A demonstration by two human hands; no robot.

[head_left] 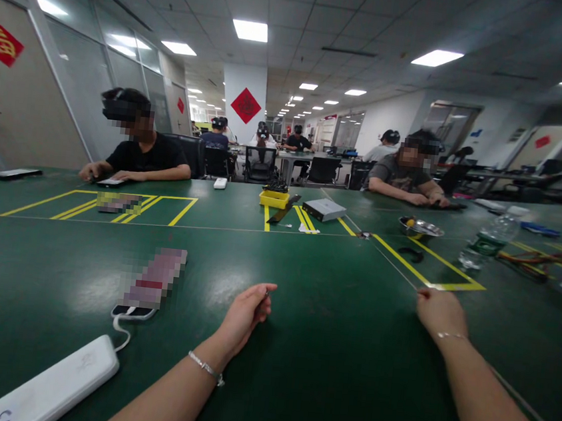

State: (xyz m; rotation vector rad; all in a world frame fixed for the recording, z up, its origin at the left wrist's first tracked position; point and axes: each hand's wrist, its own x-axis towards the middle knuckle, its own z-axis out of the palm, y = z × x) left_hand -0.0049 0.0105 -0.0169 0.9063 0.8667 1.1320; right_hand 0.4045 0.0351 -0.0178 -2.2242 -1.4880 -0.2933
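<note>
My left hand (250, 309) is over the green table (314, 375), its thumb and fingers pinched together. A tiny dark spot shows at the fingertips, too small to name. Further right, my right hand (443, 315) is closed in a pinch beside the table seam, near a corner of yellow tape (454, 285). Whatever its fingertips hold, if anything, I cannot make out. To the left of my left hand lies a phone (156, 281), its screen blurred, with a white cable (122, 334) running toward a long white power strip (49, 380).
A water bottle (489, 239), metal bowl (420, 228) and black curved piece (411, 254) lie beyond my right hand. Further back are a grey box (324, 210) and yellow tray (273, 199). Wires (536, 264) lie at right. Two people sit across the table.
</note>
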